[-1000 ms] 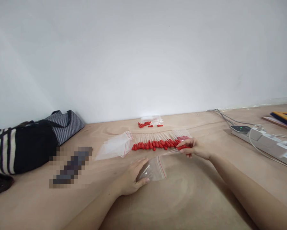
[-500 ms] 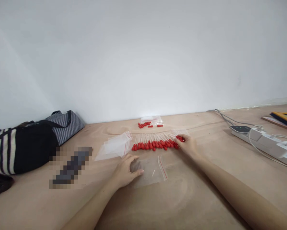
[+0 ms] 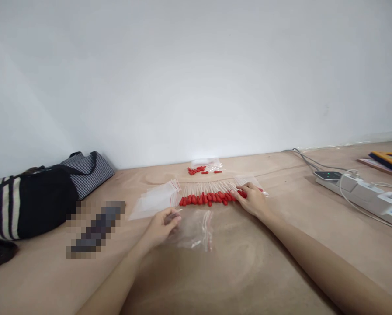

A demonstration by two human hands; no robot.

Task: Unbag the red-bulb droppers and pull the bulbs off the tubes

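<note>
Left hand pinches the left end of a clear plastic zip bag with red seal line, in front of the row of red-bulbed, thin-stemmed translucent droppers on the pale wooden table. Right hand at row's right end, fingers bent over bulbs; can't tell if gripping.

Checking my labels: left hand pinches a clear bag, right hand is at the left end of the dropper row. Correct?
Wrong end: in the head view, the right hand is at the right end of the dropper row. The left hand does pinch a clear bag.
</note>
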